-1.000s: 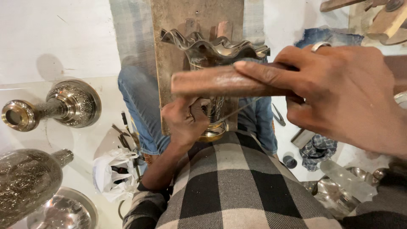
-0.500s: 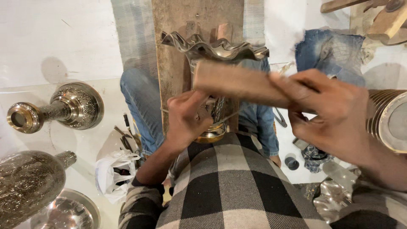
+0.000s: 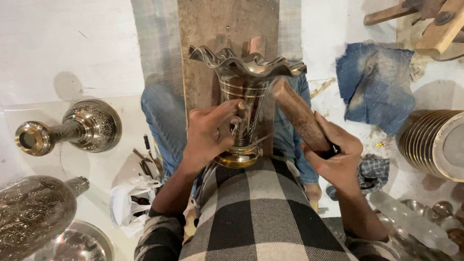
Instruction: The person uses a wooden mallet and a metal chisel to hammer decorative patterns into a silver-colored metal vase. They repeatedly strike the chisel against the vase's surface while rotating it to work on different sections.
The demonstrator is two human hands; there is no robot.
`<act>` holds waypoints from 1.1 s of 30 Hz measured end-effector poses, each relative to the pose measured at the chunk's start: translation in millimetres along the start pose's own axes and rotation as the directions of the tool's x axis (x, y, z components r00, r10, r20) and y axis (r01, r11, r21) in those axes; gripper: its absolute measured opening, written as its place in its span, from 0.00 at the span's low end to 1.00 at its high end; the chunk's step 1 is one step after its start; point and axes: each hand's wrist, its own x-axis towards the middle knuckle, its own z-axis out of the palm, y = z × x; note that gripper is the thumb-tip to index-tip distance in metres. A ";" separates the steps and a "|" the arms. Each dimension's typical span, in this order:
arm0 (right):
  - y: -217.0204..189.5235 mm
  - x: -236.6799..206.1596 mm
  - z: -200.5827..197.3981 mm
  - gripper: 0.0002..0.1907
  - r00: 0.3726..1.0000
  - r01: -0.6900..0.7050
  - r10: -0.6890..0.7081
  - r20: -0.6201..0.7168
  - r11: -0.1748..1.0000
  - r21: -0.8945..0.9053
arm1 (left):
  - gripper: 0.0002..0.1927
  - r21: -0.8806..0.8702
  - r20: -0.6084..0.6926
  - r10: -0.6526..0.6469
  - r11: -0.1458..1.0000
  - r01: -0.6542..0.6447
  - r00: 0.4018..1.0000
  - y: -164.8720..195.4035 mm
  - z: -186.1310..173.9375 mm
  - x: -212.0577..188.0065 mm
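The person sits with a brass vase (image 3: 244, 96) standing upright in the lap, its foot against the checked shirt and its wavy rim towards the wooden board (image 3: 203, 38) that lies between the legs. The left hand (image 3: 210, 133) is closed around the neck of the vase, and between its fingers it pinches a thin metal tool (image 3: 240, 126) whose tip touches the vase wall. The right hand (image 3: 336, 157) is wrapped firmly on the lower end of a wooden mallet (image 3: 299, 113); the upper end of the mallet is lifted just beside the rim, apart from the tool.

How much is done, I can judge only in part. The body of the vase shows fine bands and lines on the side facing the camera, so some pattern is there, but the rim looks smooth and plain. The far side is hidden. In my opinion the engraving is in the middle, not at the end, because tool and mallet are both in working position.

Around the person there are finished pieces: an engraved vase lying on its side (image 3: 67, 128) at the left, a stack of metal plates (image 3: 427, 142) at the right, and a blue cloth (image 3: 374, 84) on the floor.
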 end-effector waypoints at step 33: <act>-113.7 107.1 2.8 0.37 0.893 0.324 -0.200 0.404 0.907 -0.269 | 0.22 0.130 -0.309 0.041 0.992 -0.001 0.950 21.9 43.2 -1.4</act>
